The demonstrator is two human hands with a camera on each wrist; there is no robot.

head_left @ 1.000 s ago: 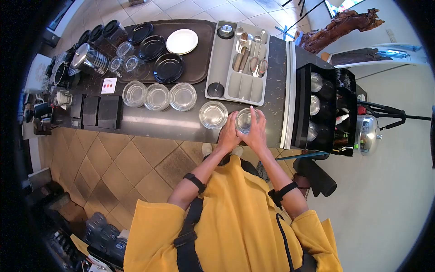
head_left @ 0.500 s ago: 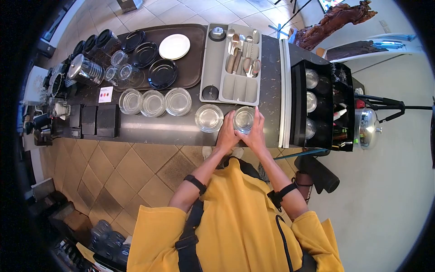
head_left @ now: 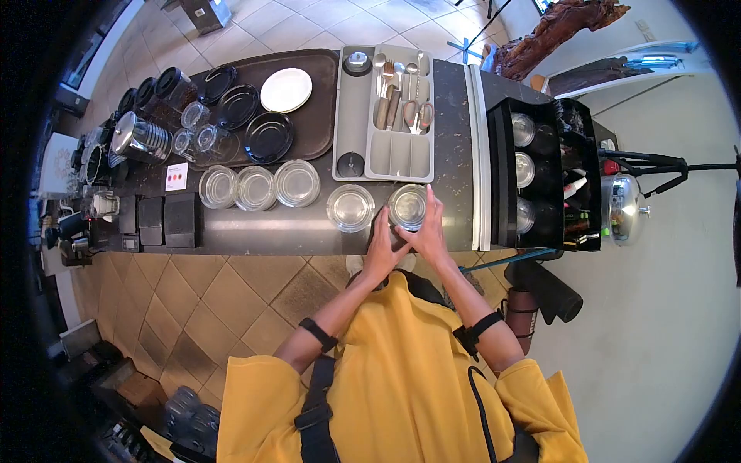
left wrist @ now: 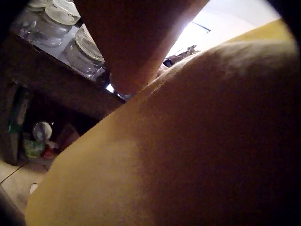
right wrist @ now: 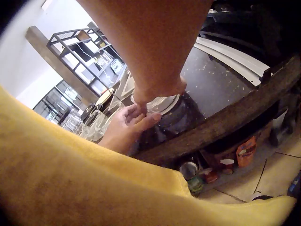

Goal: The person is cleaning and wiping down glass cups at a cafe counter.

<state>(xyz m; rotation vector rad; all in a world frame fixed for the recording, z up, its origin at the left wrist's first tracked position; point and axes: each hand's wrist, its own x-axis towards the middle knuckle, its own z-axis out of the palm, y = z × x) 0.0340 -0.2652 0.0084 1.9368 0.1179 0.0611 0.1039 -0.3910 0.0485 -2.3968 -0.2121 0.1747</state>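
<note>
- Dark surface (head_left: 451, 116), speckled.
- Grey cutlery tray (head_left: 351, 116), just beyond the glass jar (head_left: 407, 207).
- Left hand (head_left: 380, 251): fingers loosely extended, thumb spread, beside the jar; contact unclear.
- Right hand (head_left: 428, 235): thumb and fingers curved round the jar.
- This jar stands upright on the surface, right of a second jar (head_left: 350, 208).

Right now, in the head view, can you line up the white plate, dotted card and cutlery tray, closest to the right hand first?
1. Cutlery tray, just ahead of the right hand.
2. White plate, ahead and left.
3. Dotted card, farthest left.
</note>
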